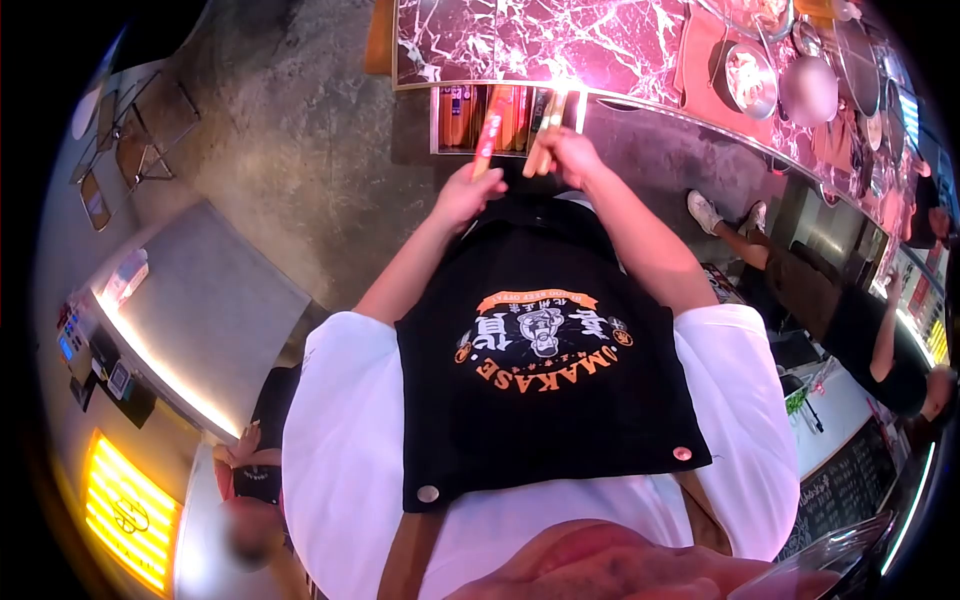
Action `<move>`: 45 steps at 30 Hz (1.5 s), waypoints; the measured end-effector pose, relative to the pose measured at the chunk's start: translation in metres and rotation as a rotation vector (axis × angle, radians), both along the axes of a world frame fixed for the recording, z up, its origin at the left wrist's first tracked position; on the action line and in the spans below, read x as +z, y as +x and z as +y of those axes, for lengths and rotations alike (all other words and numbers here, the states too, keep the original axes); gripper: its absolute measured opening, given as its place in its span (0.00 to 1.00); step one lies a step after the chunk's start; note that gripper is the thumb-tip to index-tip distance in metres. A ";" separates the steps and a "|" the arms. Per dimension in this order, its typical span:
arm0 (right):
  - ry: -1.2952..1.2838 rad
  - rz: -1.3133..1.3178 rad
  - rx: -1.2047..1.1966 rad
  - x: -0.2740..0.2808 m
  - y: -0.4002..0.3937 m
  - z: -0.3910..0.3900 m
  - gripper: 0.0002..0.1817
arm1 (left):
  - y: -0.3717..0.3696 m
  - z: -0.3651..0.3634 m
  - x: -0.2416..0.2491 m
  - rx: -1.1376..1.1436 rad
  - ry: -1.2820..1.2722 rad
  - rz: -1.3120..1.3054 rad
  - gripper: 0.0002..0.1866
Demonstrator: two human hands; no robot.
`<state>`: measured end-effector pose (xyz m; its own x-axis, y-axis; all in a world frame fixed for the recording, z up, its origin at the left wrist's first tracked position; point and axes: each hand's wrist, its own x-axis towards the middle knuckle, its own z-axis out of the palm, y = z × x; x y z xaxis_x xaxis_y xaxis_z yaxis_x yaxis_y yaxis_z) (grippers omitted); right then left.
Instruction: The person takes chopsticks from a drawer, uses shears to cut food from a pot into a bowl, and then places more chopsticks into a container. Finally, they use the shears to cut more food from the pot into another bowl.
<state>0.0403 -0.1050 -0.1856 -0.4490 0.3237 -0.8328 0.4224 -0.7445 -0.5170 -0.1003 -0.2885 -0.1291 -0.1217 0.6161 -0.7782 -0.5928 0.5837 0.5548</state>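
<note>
My left hand (472, 192) is closed around the lower end of a long, narrow chopstick packet (488, 142), red above with pale marks and tan below. My right hand (568, 160) grips several tan chopsticks (541, 147) whose upper ends shine under the light. Both hands are just in front of an open drawer (437, 125) below the marble tabletop. More red and orange chopstick packets (460, 122) lie in the drawer's left part. My fingers partly cover the lower ends of what I hold.
The dark red marble table (590, 45) runs across the top, with a metal bowl of food (746, 80) at right. A person (860, 325) is at right, another (255, 470) at lower left. A grey table (225, 300) and a folding chair (130, 140) stand left.
</note>
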 end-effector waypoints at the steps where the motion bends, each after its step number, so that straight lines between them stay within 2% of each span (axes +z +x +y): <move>1: -0.096 -0.021 -0.060 0.022 -0.002 -0.015 0.07 | 0.008 0.013 0.003 0.020 -0.012 -0.038 0.10; 3: -0.237 0.003 -0.009 0.059 -0.003 -0.031 0.09 | 0.016 0.020 -0.002 -0.049 0.009 -0.050 0.11; 5: -0.227 -0.024 0.000 0.044 0.002 -0.034 0.10 | 0.021 0.023 -0.005 -0.035 0.009 -0.022 0.10; 7: 0.161 -0.182 0.201 0.023 -0.005 -0.018 0.12 | 0.009 0.010 -0.001 -0.017 -0.024 -0.041 0.09; 8: 0.293 -0.250 0.125 0.016 -0.011 -0.010 0.13 | 0.002 -0.002 -0.001 -0.038 -0.015 -0.043 0.09; 9: 0.891 -0.465 0.356 0.002 -0.015 0.004 0.15 | -0.006 -0.016 0.001 -0.060 -0.009 -0.044 0.09; 11: 1.200 -0.461 0.235 0.000 -0.024 0.010 0.22 | -0.025 -0.048 0.008 -0.080 -0.012 -0.068 0.08; 12: 1.202 -0.458 0.226 0.007 -0.030 0.011 0.22 | -0.032 -0.066 0.002 -0.085 -0.031 -0.073 0.09; 14: 0.827 -0.590 0.508 0.026 -0.040 0.007 0.23 | -0.043 -0.095 0.009 -0.099 -0.049 -0.082 0.09; 15: 0.829 -0.591 0.503 0.016 -0.042 0.006 0.23 | -0.049 -0.105 0.018 -0.031 -0.019 -0.115 0.11; 17: 0.750 -0.677 0.841 -0.021 -0.044 0.004 0.18 | -0.051 -0.110 0.031 0.040 0.018 -0.142 0.13; 19: 0.736 -0.698 0.815 -0.027 -0.046 0.000 0.19 | -0.055 -0.112 0.037 0.065 -0.004 -0.153 0.17; 21: 0.719 -0.731 0.778 -0.030 -0.045 -0.002 0.20 | -0.055 -0.106 0.037 0.052 0.034 -0.184 0.16; 23: 0.697 -0.588 0.833 -0.027 -0.044 0.008 0.23 | -0.054 -0.094 0.036 0.028 0.097 -0.225 0.16; 24: 0.699 -0.593 0.672 -0.017 -0.041 0.006 0.25 | -0.051 -0.083 0.038 -0.002 0.112 -0.198 0.14; 25: 0.670 -0.619 0.630 -0.010 -0.038 0.006 0.27 | -0.049 -0.071 0.041 -0.036 0.131 -0.171 0.12; 27: 0.700 -0.522 0.631 -0.010 -0.015 0.008 0.21 | -0.049 -0.052 0.043 -0.123 0.124 -0.068 0.09; 28: 0.720 -0.368 0.692 0.010 0.001 0.012 0.16 | -0.048 -0.041 0.043 -0.138 0.122 -0.042 0.08; 29: 0.379 -0.243 0.578 0.057 0.016 0.014 0.12 | -0.047 -0.031 0.041 -0.151 0.114 -0.015 0.08; 31: 0.213 -0.070 0.613 0.079 0.073 0.014 0.06 | -0.045 -0.013 0.022 -0.209 0.192 0.030 0.08; 32: 0.184 -0.055 0.700 0.112 0.093 0.015 0.05 | -0.048 -0.008 0.018 -0.224 0.236 0.077 0.08; 33: 0.122 -0.066 0.813 0.132 0.110 0.020 0.05 | -0.046 0.004 0.023 -0.230 0.177 0.111 0.11; 35: 0.102 -0.064 0.654 0.168 0.122 0.027 0.06 | -0.038 0.050 0.053 -0.310 0.248 0.399 0.15; 37: 0.203 0.123 0.405 0.148 0.102 0.040 0.08 | -0.029 0.091 0.040 -0.257 0.351 0.497 0.16; 38: 0.269 0.114 0.310 0.144 0.078 0.047 0.10 | -0.027 0.110 0.030 -0.198 0.439 0.573 0.18; 39: 0.393 0.239 0.400 0.130 0.059 0.064 0.10 | -0.031 0.131 0.022 -0.273 0.329 0.698 0.17; 40: 0.582 0.103 0.535 0.101 0.038 0.080 0.10 | -0.033 0.151 0.010 -0.243 0.332 0.720 0.17; 41: 0.743 -0.160 0.517 0.104 0.015 0.085 0.10 | -0.034 0.168 0.004 -0.216 0.340 0.741 0.16; 42: 0.928 -0.144 0.415 0.066 0.000 0.090 0.11 | -0.034 0.180 0.015 -0.259 0.324 0.878 0.16; 43: 0.926 -0.207 0.423 0.061 -0.016 0.093 0.12 | -0.033 0.191 0.026 -0.299 0.313 1.013 0.15; 44: 0.917 -0.181 0.367 0.047 -0.027 0.091 0.14 | -0.042 0.201 0.009 -0.341 0.258 0.833 0.14; 45: 1.071 -0.210 0.410 0.057 -0.031 0.086 0.14 | -0.052 0.205 -0.035 -0.275 0.392 0.800 0.13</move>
<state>0.0093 -0.0191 -0.1285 -0.5688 0.7688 -0.2922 0.6823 0.2427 -0.6896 -0.1518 -0.0832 -0.1643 -0.3430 0.9037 -0.2562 0.1820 0.3315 0.9257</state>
